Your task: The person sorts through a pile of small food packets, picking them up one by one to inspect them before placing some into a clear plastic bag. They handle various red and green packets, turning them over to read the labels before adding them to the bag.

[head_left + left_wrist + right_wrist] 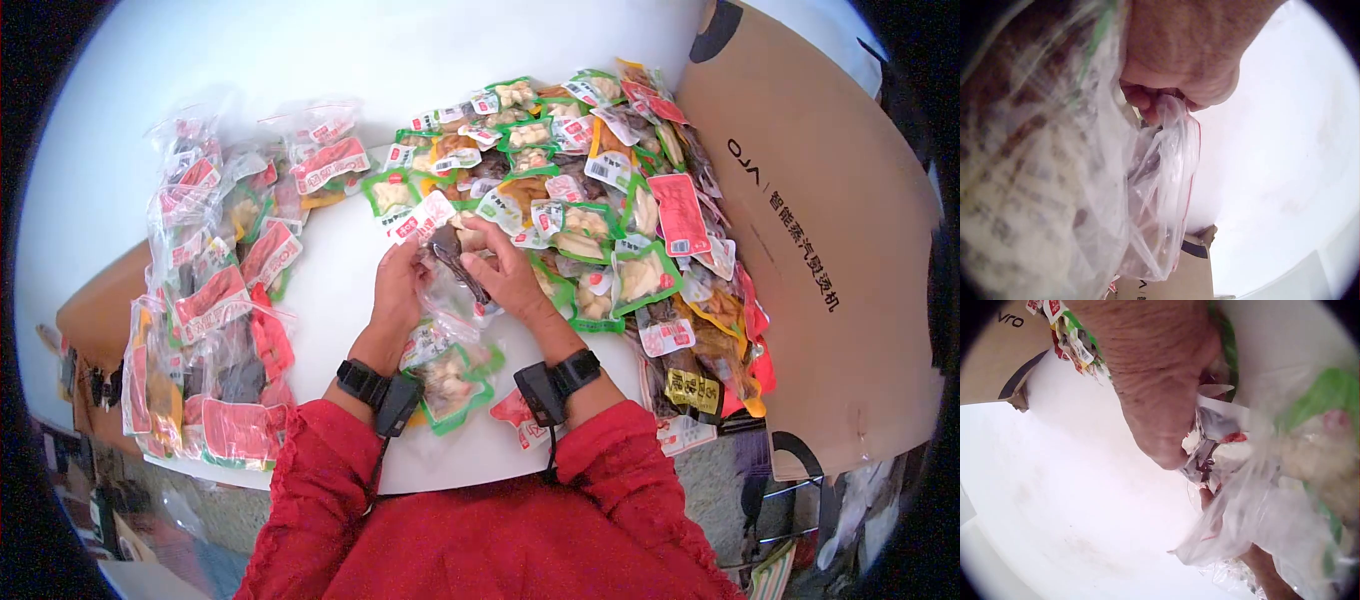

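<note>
Both hands meet over the middle of the white table. My left hand [398, 290] grips the mouth of a clear zip bag [1163, 181], whose red zip strip hangs below the fingers. Inside the bag's lower part, a green-edged packet [450, 385] of pale food hangs toward my body. My right hand [515, 278] holds a small dark food packet [447, 245] at the bag's opening, thumb on its near side. A white-and-red label [428, 215] sticks out beyond the fingers. Bag film partly hides the left fingertips in the right wrist view.
Filled clear bags [215, 290] lie in a heap on the left. A large pile of loose food packets [590, 220] covers the right side, against a tall cardboard box [810, 240]. A red-and-white packet [515, 415] lies by the right wrist, near the table [330, 270] edge.
</note>
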{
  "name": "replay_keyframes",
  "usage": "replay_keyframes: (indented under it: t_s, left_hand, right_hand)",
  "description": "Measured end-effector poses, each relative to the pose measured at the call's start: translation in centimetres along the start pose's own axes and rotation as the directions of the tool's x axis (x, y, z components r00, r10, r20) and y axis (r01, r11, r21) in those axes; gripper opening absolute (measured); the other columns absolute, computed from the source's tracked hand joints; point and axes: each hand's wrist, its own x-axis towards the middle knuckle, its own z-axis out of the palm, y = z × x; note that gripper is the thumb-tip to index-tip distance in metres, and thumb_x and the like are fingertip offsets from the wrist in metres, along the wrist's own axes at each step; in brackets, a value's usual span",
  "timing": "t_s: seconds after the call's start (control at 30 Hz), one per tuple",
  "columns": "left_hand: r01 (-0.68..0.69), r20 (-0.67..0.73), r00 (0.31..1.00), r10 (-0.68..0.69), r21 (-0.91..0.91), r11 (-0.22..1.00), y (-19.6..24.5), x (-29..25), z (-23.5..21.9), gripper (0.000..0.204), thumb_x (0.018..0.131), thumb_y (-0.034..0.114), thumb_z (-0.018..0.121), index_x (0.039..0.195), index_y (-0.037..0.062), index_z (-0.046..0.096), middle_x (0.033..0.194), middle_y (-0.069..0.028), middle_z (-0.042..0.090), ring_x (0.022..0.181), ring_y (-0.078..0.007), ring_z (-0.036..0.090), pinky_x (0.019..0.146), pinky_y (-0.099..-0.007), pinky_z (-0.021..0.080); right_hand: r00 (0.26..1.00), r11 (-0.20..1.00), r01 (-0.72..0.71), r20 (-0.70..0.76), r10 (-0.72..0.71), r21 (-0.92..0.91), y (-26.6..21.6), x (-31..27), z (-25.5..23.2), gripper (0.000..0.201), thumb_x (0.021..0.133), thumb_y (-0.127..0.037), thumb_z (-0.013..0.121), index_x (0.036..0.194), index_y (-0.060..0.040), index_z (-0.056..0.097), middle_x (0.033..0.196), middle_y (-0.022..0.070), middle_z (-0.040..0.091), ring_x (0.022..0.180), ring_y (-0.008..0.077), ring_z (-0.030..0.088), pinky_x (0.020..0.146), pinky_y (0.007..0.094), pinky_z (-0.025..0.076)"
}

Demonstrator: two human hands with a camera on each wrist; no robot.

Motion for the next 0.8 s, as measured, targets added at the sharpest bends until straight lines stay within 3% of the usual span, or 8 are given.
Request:
replay_keyframes:
  t_s: [0.07, 0.1, 0.13, 0.3, 0.5, 0.6, 0.67, 0.8]
  left_hand:
    - [0.01, 0.028, 1.0, -0.009, -0.028, 1.0, -0.2, 0.3, -0.3, 0.021, 0.087, 0.022, 0.044, 0.092, 0.0033, 0.053, 0.081, -0.0029, 0.057, 0.067, -0.0124, 0.052, 0.059, -0.0245, 0.043]
    - [-0.001, 0.008, 1.0, 0.002, -0.046, 0.999, -0.2, 0.3, -0.2, 0.018, 0.086, 0.022, 0.047, 0.089, 0.0055, 0.053, 0.077, -0.0011, 0.055, 0.065, -0.0097, 0.05, 0.057, -0.0227, 0.04]
    - [-0.014, -0.012, 1.0, 0.013, -0.065, 0.998, -0.1, 0.3, -0.2, 0.015, 0.085, 0.022, 0.049, 0.087, 0.0076, 0.053, 0.073, 0.0008, 0.053, 0.063, -0.0069, 0.048, 0.055, -0.0209, 0.037]
    - [-0.046, -0.061, 0.997, 0.044, -0.028, 0.999, 0.0, 0.3, -0.4, 0.014, 0.085, 0.023, 0.05, 0.084, 0.0094, 0.05, 0.072, 0.0007, 0.052, 0.061, -0.0079, 0.048, 0.054, -0.0219, 0.038]
    - [-0.071, -0.023, 0.997, 0.071, 0.002, 0.997, 0.2, -0.2, 0.5, 0.013, 0.085, 0.023, 0.05, 0.084, 0.0099, 0.05, 0.072, 0.0004, 0.052, 0.06, -0.009, 0.048, 0.055, -0.0225, 0.04]
    - [-0.079, 0.037, 0.996, 0.078, 0.029, 0.996, 0.4, -0.6, 1.1, 0.015, 0.084, 0.023, 0.05, 0.086, 0.0088, 0.051, 0.072, 0.0001, 0.052, 0.064, -0.0093, 0.049, 0.06, -0.0226, 0.041]
    - [-0.088, 0.216, 0.973, 0.081, 0.02, 0.996, 0.1, -0.3, 0.7, 0.019, 0.084, 0.025, 0.05, 0.091, 0.0071, 0.054, 0.071, 0.0001, 0.052, 0.068, -0.01, 0.049, 0.064, -0.0233, 0.04]
    - [-0.061, 0.188, 0.981, 0.057, 0.018, 0.998, 0.7, -0.6, 0.8, 0.026, 0.085, 0.024, 0.047, 0.099, 0.0029, 0.054, 0.068, 0.0007, 0.05, 0.066, -0.01, 0.046, 0.063, -0.0237, 0.038]
  right_hand:
    - [0.994, 0.987, 0.078, 0.084, -0.067, -0.14, -1.2, -0.2, -0.3, 0.054, 0.078, -0.02, 0.059, 0.126, -0.0093, 0.036, 0.1, 0.0084, 0.052, 0.069, 0.0047, 0.049, 0.062, 0.0185, 0.04]
    - [0.991, 0.977, 0.004, 0.13, 0.024, -0.212, -1.6, -0.2, -0.4, 0.065, 0.075, -0.023, 0.063, 0.13, -0.0115, 0.031, 0.112, 0.0124, 0.048, 0.084, 0.0133, 0.053, 0.072, 0.0246, 0.043]
    - [0.992, 0.977, 0.004, 0.127, 0.023, -0.211, -1.9, -0.3, -0.3, 0.065, 0.075, -0.023, 0.063, 0.13, -0.0115, 0.031, 0.112, 0.0124, 0.048, 0.084, 0.0133, 0.053, 0.072, 0.0246, 0.043]
    - [0.937, 0.75, 0.346, 0.166, -0.307, -0.565, -2.1, -0.3, 0.2, 0.081, 0.064, -0.019, 0.068, 0.131, -0.008, 0.024, 0.127, 0.0157, 0.035, 0.115, 0.0321, 0.038, 0.095, 0.0373, 0.034]
    - [0.967, 0.721, 0.249, 0.202, -0.153, -0.647, -2.6, -0.5, 0.4, 0.078, 0.062, -0.011, 0.064, 0.129, -0.0057, 0.026, 0.13, 0.0173, 0.032, 0.117, 0.0325, 0.035, 0.096, 0.0372, 0.032]
    - [0.959, 0.741, 0.283, 0.156, -0.238, -0.608, -1.6, -0.2, 0.3, 0.075, 0.063, -0.006, 0.06, 0.129, -0.0033, 0.025, 0.126, 0.0206, 0.035, 0.115, 0.0342, 0.038, 0.095, 0.0387, 0.033]
    - [0.957, 0.751, 0.282, 0.118, -0.266, -0.597, -1.5, -0.3, 0.4, 0.069, 0.065, -0.003, 0.053, 0.128, -0.0033, 0.027, 0.122, 0.0216, 0.04, 0.112, 0.0341, 0.041, 0.093, 0.0393, 0.035]
    - [0.959, 0.801, 0.251, 0.029, -0.281, -0.543, -1.7, -0.1, 0.2, 0.056, 0.072, -0.005, 0.049, 0.125, -0.0033, 0.034, 0.114, 0.0216, 0.048, 0.104, 0.0336, 0.048, 0.087, 0.0401, 0.04]
